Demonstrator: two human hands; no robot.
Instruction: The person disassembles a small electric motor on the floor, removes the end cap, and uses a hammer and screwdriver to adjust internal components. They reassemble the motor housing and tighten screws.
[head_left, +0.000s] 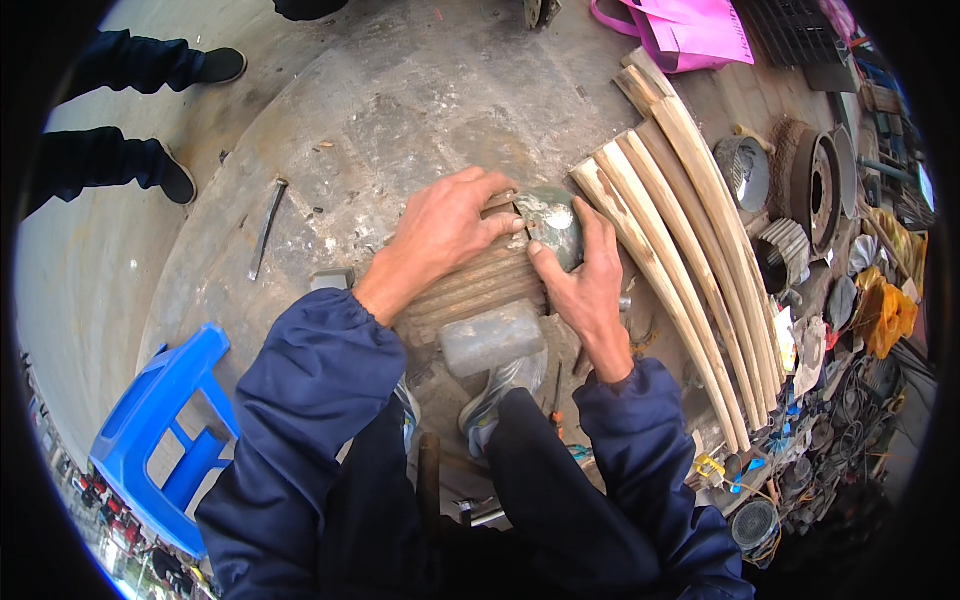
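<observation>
Both hands meet over a ribbed, grey-brown block (470, 290) on the ground in front of me. My right hand (585, 285) grips the side of a rounded grey-green piece (552, 212) with a white patch, thumb in front and fingers along its right edge. At its left edge, my left hand (445, 235) is closed, thumb and fingers together around a narrow brownish part that I cannot make out. Closer to my feet, a worn grey block (490, 338) with rounded edges sits between my shoes.
Curved wooden poles (690, 250) lie to the right, beside metal rims (818, 190) and piled scrap. A metal chisel-like bar (267, 230) and a blue plastic stool (165, 420) are on the left. Another person's legs (130, 160) stand far left; a pink bag (690, 35) lies far right.
</observation>
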